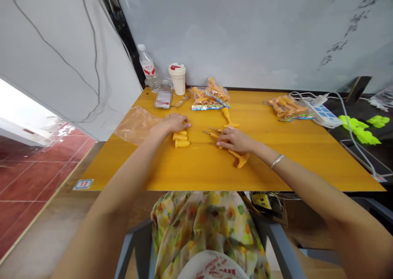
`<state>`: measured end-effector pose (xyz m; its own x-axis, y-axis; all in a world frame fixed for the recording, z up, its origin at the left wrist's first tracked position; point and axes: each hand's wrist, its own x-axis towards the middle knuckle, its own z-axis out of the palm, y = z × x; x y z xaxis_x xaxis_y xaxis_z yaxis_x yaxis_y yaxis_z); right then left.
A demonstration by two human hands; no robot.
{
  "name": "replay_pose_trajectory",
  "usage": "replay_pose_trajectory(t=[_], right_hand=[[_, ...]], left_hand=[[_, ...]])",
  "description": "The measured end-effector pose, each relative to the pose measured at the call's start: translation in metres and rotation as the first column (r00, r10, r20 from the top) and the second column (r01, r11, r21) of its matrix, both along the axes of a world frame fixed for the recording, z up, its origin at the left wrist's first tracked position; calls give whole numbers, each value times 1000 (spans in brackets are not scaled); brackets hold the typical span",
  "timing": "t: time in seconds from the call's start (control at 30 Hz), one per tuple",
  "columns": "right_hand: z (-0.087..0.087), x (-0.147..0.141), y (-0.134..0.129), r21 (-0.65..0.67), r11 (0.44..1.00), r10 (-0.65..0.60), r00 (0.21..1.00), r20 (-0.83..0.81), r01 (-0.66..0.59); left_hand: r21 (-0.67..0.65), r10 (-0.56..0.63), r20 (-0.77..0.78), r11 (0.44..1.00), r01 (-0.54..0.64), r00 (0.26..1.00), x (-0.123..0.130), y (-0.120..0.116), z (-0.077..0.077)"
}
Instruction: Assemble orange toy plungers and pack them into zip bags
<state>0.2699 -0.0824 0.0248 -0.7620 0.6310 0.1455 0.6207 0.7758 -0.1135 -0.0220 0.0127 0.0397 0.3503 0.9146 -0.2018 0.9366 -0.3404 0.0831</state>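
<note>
My left hand [176, 122] lies palm down at the far end of a short row of orange plastic sleeves [182, 143], its fingers loosely stretched and touching the nearest ones. What lies under its palm is hidden. My right hand [233, 140] is curled over several orange hand drills with spiral metal tips [206, 132], which point left from under the fingers. One orange T-shaped handle [242, 160] sticks out below this hand. Beyond it lies another orange handle [226, 117]. The fingers partly cover the pieces they grip.
Clear bags of orange parts [208, 97] lie at the back, and another bag [288, 107] at the right. A water bottle [149, 68], a lidded cup [178, 79] and a flat plastic bag [138, 125] are on the left. A power strip [322, 112] with cables sits right.
</note>
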Motion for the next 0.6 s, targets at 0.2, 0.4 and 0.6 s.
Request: replay_pose_trajectory(t=[0.2, 0.4, 0.6], right_hand=[[-11, 32, 36, -32, 942, -331, 906, -263, 334], [-16, 28, 83, -279, 630, -770, 628, -111, 724], [1, 28, 90, -238, 512, -857, 511, -72, 825]], left_hand=[[19, -31, 36, 999, 31, 999, -4, -8, -6], [165, -100, 76, 983, 86, 992, 5, -22, -3], [450, -268, 78, 869, 206, 960, 13, -56, 15]])
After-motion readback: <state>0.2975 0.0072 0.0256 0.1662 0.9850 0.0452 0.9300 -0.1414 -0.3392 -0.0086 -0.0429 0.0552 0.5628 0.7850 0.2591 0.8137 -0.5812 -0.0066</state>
